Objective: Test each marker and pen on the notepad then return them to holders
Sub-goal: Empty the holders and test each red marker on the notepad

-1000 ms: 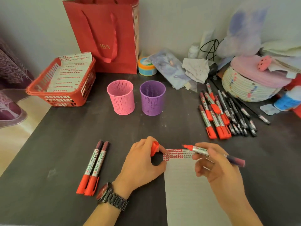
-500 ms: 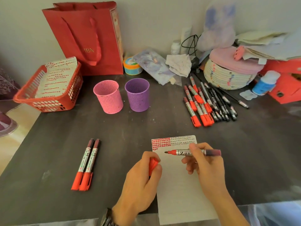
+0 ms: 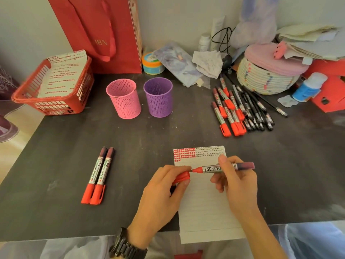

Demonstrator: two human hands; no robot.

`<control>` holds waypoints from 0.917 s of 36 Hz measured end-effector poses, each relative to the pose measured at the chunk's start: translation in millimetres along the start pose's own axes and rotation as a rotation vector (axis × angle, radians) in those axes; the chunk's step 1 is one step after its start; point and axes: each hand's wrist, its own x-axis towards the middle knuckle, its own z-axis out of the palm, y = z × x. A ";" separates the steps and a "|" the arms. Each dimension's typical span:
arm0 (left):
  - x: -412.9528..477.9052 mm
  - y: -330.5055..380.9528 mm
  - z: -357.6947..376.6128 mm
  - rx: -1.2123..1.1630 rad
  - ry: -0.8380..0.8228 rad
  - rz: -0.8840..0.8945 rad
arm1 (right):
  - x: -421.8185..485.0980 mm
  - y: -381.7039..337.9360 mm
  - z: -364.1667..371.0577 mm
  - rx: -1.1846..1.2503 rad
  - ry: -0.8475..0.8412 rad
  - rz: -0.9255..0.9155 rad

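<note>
While the left hand (image 3: 160,199) pinches a red cap (image 3: 182,177), the right hand (image 3: 239,186) grips the uncapped marker (image 3: 212,168) over the notepad (image 3: 203,202).
At far left a red basket (image 3: 46,101) holds sheets of paper (image 3: 63,71) striped with red marks. Two capped markers (image 3: 98,174) lie together on the tabletop (image 3: 130,146); behind them a pink holder (image 3: 124,99) and a purple holder (image 3: 158,97) stand upright. Left fingers (image 3: 175,170) clench the cap, its mouth close to the marker's tip; right fingers (image 3: 223,159) grasp the barrel. Further right lies a pile of markers and pens (image 3: 239,109).
</note>
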 end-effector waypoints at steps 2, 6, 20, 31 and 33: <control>-0.2 -0.5 0.1 -0.011 0.005 0.006 | -0.8 -0.4 0.6 -0.029 -0.010 -0.012; -0.5 -0.7 0.1 -0.013 0.012 0.020 | -2.5 -2.1 1.7 -0.066 -0.032 -0.027; 0.2 5.1 -3.2 -0.066 0.012 0.056 | -2.1 -4.3 1.9 -0.251 -0.158 -0.056; 4.3 11.3 -9.7 -0.124 -0.044 -0.007 | -1.5 -10.9 -0.3 -0.235 -0.225 -0.033; 5.7 13.4 -11.9 -0.134 -0.060 -0.006 | -2.1 -13.4 -1.2 -0.212 -0.237 -0.022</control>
